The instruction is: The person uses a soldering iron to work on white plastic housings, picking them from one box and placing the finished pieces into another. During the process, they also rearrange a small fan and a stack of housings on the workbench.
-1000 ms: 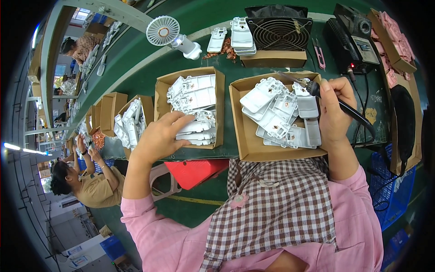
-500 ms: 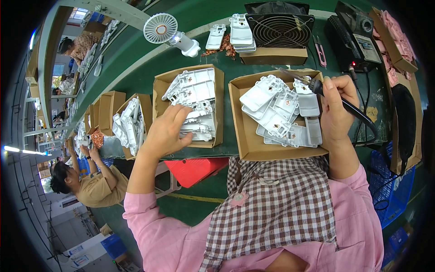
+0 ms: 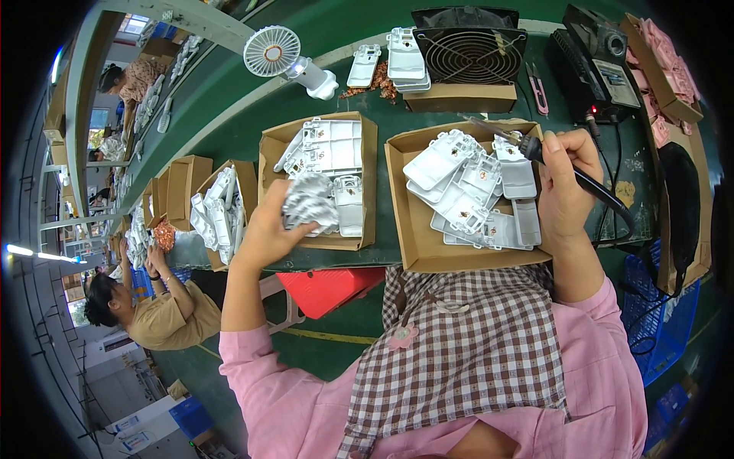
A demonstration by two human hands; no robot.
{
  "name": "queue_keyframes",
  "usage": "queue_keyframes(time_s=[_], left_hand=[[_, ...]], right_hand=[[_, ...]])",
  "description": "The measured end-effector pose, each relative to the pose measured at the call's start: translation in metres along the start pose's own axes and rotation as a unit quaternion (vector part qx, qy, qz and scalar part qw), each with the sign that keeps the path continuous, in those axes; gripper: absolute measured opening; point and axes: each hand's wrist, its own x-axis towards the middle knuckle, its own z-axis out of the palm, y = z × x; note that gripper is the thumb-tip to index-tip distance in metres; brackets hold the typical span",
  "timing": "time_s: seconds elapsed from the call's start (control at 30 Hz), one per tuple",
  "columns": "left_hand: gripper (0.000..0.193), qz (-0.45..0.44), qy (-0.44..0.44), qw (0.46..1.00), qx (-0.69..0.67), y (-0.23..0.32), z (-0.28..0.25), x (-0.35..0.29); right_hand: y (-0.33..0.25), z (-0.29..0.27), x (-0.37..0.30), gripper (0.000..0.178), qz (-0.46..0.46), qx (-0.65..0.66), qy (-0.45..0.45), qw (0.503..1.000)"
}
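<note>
In my left hand [image 3: 267,229] is a white plastic housing part [image 3: 312,205], smeared by motion; whether it is one piece or a few I cannot tell. It is over the front of a cardboard box [image 3: 370,176] holding more white housings [image 3: 332,145]. My right hand [image 3: 569,183] grips a soldering iron [image 3: 533,146], its tip pointing left above the far rim of a second cardboard box [image 3: 405,249]. Several white housings [image 3: 465,200] with small copper-coloured spots lie overlapped in that box.
A small white fan [image 3: 287,61] and a black fan with a round grille [image 3: 474,55] stand behind. At the right are a soldering station [image 3: 600,73], pink-handled snips [image 3: 537,90] and a box of pink parts [image 3: 665,61]. Another person [image 3: 164,310] works at the left.
My left hand has lifted the white housing part from the left box, uncovering a flat housing beneath. My right hand and the soldering iron stay nearly in place.
</note>
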Motion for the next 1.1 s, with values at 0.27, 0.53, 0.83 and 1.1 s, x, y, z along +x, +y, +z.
queue_keyframes(time_s=[0.27, 0.53, 0.83, 1.1], left_hand=[[0.060, -0.034, 0.057, 0.531, -0.844, 0.006, 0.017, 0.003], [0.057, 0.055, 0.093, 0.430, -0.896, 0.080, 0.049, 0.044], [0.043, -0.081, 0.135, 0.699, -0.697, 0.148, 0.111, 0.088], [0.042, -0.078, 0.178, 0.688, -0.699, 0.141, 0.107, 0.093]], right_hand=[[-0.001, -0.005, -0.001, 0.014, -0.002, 0.051, -0.007, 0.999], [0.000, -0.006, 0.000, 0.014, -0.011, 0.087, -0.020, 0.996], [-0.003, -0.004, -0.006, 0.011, -0.088, 0.127, 0.043, 0.987], [-0.001, -0.004, -0.014, 0.014, -0.096, 0.087, -0.005, 0.992]])
